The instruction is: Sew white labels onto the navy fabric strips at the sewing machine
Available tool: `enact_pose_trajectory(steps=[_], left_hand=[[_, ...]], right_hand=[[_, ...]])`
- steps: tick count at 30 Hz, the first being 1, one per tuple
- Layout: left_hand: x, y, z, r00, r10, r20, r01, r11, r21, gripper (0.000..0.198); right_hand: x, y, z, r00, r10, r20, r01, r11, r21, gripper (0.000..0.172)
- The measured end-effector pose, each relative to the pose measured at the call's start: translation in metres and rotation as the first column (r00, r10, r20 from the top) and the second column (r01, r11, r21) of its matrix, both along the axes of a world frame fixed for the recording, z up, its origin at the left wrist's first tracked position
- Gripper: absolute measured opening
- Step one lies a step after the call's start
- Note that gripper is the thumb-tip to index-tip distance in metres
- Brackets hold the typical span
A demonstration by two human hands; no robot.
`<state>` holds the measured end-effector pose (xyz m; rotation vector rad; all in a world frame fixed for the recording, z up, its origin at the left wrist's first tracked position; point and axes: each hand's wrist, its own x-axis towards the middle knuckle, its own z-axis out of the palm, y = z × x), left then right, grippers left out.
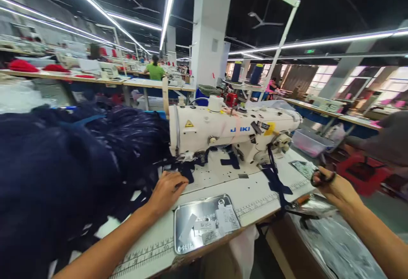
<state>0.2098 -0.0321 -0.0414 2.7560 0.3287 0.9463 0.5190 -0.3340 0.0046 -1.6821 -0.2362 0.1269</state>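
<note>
Heaped navy cloth (pixel 63 155) is bulking up nearest me, left of my left fingers (pixel 172 178). Those fingers are bending down beside a small navy piece (pixel 188 173), which is lying just beyond them and to their right, under the needle end of the white sewing machine (pixel 219 128); I cannot tell whether they are pinching it or merely pressing. Because they are sitting so near the needle, an early start could be catching a fingertip. If the heap is leaning on that piece, its weight could be dragging the cloth crooked.

Nearer me than those fingers, a metal tray (pixel 200 206) is holding paper labels (pixel 226 217) at the front edge of the bench (pixel 251 196); a bump from my wrist could be tipping it off.

Well apart to the right, my right fingers (pixel 325 170) are wrapping round black-handled scissors (pixel 331 178). Their blades I am not making out, so a careless swing could be nicking the navy strip (pixel 276 181) draping over the edge left of those fingers, or its loose end could be snagging on the clutter below.
</note>
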Motion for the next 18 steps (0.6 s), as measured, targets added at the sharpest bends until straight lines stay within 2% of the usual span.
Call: enact_pose_trajectory(steps=[1,2,5,7,9,11,13,15,18], left_hand=[[-0.001,-0.002,0.000,1.000,0.016,-0.024,-0.016,1.000,-0.019,0.020],[-0.001,-0.003,0.000,0.999,0.027,-0.038,-0.028,0.999,-0.032,0.019],[-0.003,-0.007,0.000,0.999,0.026,-0.030,-0.028,0.998,-0.051,0.018],[-0.003,-0.009,0.000,1.000,0.010,-0.007,-0.011,0.998,-0.055,0.017],[-0.004,-0.010,0.000,1.000,0.005,0.012,-0.004,0.999,-0.048,0.017],[-0.004,-0.009,0.001,0.999,0.013,0.029,-0.012,0.999,-0.030,0.018],[-0.005,-0.009,0.002,0.999,0.024,0.044,-0.023,1.000,-0.009,0.019],[-0.005,-0.009,0.003,0.998,0.026,0.054,-0.027,1.000,0.013,0.019],[-0.006,-0.009,0.003,0.998,0.024,0.053,-0.026,0.999,0.039,0.020]], right_hand=[[-0.014,0.000,0.004,0.998,0.058,0.037,-0.062,0.987,0.148,0.028],[-0.029,0.001,0.007,0.986,0.169,0.005,-0.167,0.967,0.193,0.030],[-0.084,0.015,0.015,0.897,0.430,-0.104,-0.406,0.894,0.192,0.037],[-0.119,0.031,0.013,0.776,0.606,-0.175,-0.577,0.794,0.190,0.042],[-0.147,0.050,0.006,0.566,0.756,-0.329,-0.728,0.646,0.232,0.046],[-0.165,0.067,-0.003,0.366,0.819,-0.442,-0.800,0.520,0.301,0.044],[-0.176,0.081,-0.013,0.237,0.842,-0.484,-0.828,0.436,0.352,0.042],[-0.182,0.092,-0.019,0.174,0.846,-0.504,-0.838,0.396,0.375,0.042],[-0.185,0.105,-0.020,0.172,0.837,-0.519,-0.841,0.399,0.366,0.043]])
